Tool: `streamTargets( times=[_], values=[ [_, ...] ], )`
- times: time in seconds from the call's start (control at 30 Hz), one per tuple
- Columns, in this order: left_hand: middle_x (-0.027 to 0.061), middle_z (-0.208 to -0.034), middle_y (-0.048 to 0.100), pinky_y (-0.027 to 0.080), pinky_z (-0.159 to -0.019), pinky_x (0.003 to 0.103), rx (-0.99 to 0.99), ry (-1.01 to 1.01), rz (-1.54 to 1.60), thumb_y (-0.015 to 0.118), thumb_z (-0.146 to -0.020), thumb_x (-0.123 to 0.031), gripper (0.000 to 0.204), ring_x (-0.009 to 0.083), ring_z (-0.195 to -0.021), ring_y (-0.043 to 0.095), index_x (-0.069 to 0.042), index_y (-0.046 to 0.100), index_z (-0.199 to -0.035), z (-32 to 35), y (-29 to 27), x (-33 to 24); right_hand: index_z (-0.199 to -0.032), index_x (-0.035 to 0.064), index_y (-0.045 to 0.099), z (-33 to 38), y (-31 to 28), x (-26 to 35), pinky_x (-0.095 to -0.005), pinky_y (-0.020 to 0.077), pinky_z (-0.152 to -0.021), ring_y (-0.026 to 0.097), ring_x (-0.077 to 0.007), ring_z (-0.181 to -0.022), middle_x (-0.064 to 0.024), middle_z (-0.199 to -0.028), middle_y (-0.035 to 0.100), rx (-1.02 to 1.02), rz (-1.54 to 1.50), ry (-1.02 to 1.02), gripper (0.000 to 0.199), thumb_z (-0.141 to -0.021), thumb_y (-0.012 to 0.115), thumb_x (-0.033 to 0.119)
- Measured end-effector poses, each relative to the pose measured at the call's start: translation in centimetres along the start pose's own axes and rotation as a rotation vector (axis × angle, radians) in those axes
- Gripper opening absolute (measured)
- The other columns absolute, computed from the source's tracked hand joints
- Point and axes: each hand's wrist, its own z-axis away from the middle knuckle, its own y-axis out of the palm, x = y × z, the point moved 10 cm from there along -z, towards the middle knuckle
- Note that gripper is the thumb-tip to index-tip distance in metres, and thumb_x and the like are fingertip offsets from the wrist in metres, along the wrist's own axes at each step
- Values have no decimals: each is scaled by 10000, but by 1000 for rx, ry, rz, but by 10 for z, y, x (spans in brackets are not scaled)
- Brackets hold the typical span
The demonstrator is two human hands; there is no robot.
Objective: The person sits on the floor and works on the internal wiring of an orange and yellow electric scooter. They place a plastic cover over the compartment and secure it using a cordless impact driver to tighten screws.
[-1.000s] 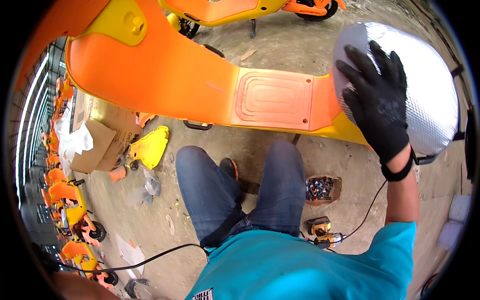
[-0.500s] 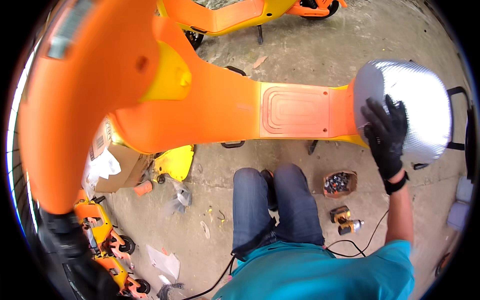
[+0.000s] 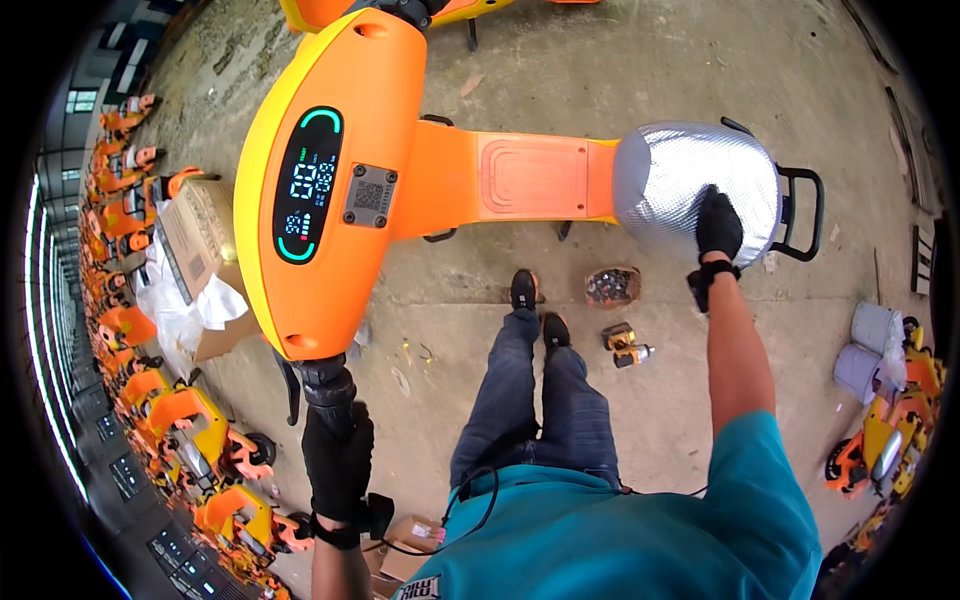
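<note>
1. Row of orange-and-yellow electric scooters (image 3: pixel 195 425), parked along the left edge.
2. Cardboard carton (image 3: pixel 200 230), with crumpled white plastic sheeting (image 3: pixel 215 302) against it.
3. Electric scooter (image 3: pixel 405 50), orange and yellow, standing crosswise before the person, handlebar end left, seat end right; dark oval display (image 3: pixel 309 186), lit; beside it, a square grey code plate (image 3: pixel 370 197).
4. Left hand (image 3: pixel 340 455), black-gloved, curled closed around the black handlebar grip (image 3: pixel 331 393) at the near end; brake lever (image 3: pixel 290 390) just beside.
5. Footboard (image 3: pixel 530 178), orange, ridged, mid-scooter.
6. Small open box (image 3: pixel 634 285) of assorted small parts, on the concrete floor (image 3: pixel 450 300); yellow-and-black cordless power tool (image 3: pixel 630 355) lying near it.
7. Seat (image 3: pixel 680 180), wrapped in silver foil-like sheeting, right of the footboard.
8. Right hand (image 3: pixel 720 228), black-gloved, touching the seat's near side; fingers foreshortened, so opening and any grip cannot be told.
9. Rear rack (image 3: pixel 819 215), black, tubular, behind the seat.
10. Pale lilac bundles (image 3: pixel 857 370), beside further scooters (image 3: pixel 885 440).
</note>
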Motion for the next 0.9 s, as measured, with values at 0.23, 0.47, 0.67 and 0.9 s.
streamTargets(
  times=[0.23,0.47,0.67,0.9],
  values=[
    [18,-595,558,423,-459,261,-38,-166,-77,661,-815,-54,102,69,-500,505,-42,570,-860,0,-18,26,-917,70,644,1,-4,8,-491,507,-739,652,-387,-809,-190,-854,684,126,-42,-31,413,-1000,374,373],
    [43,-604,552,419,-511,303,-74,55,-158,637,-785,-27,81,96,-565,513,-24,557,-797,-5,-13,3,-898,74,653,-7,3,8,-483,503,-759,647,-390,-830,-204,-892,682,158,-73,-4,453,-1001,349,394],
    [43,-557,504,392,-476,323,-46,-26,-266,628,-778,-7,101,102,-523,490,-30,555,-711,-3,-15,26,-935,74,640,-9,-11,23,-471,505,-746,640,-392,-826,-197,-889,675,110,-87,-32,434,-1017,343,379],
    [146,-636,537,414,-518,375,80,168,-382,553,-772,-4,45,253,-605,600,-25,563,-811,-23,36,26,-969,64,664,-61,29,8,-496,517,-721,649,-383,-806,-206,-917,676,17,-120,-171,445,-1018,328,351]
  ],
)
